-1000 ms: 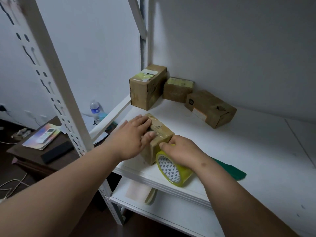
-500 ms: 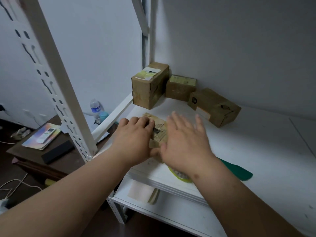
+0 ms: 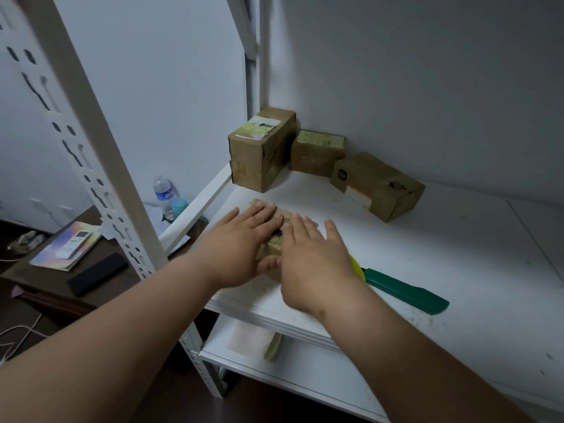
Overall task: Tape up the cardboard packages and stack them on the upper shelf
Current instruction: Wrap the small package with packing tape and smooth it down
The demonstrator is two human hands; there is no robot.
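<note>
Three cartons [image 3: 308,157] sit far; one package [image 3: 276,243] unfinished.
Left hand [image 3: 244,245] and right hand [image 3: 314,264] press it, fingers flat, spread.

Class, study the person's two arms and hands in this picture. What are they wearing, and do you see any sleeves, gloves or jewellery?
Both forearms are bare, with no sleeves in view. The left hand and right hand have no gloves, rings, watch or bracelets. Nothing is worn that shows in this picture.
</note>
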